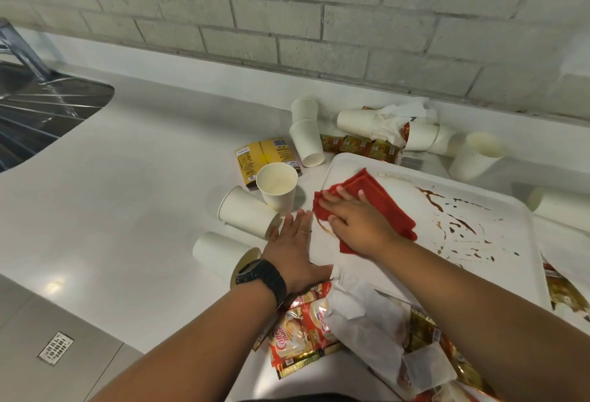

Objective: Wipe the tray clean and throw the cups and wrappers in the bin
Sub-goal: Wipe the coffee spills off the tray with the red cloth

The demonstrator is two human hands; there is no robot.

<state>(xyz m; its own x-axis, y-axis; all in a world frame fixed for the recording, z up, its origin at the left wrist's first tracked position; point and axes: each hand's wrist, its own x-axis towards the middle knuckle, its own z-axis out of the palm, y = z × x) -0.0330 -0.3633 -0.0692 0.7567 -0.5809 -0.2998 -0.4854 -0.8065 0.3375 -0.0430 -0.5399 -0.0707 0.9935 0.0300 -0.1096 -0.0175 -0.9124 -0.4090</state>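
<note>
My right hand (354,223) presses the red cloth (367,210) with flat, spread fingers on the near-left part of the tray (498,235). My left hand (292,248), fingers straight, steadies its left edge. I should press evenly and sweep right toward the brown stains (459,226).

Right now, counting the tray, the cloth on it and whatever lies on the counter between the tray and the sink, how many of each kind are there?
white paper cups: 5
yellow packet: 1
red cloth: 1
tray: 1
Total: 8
</note>
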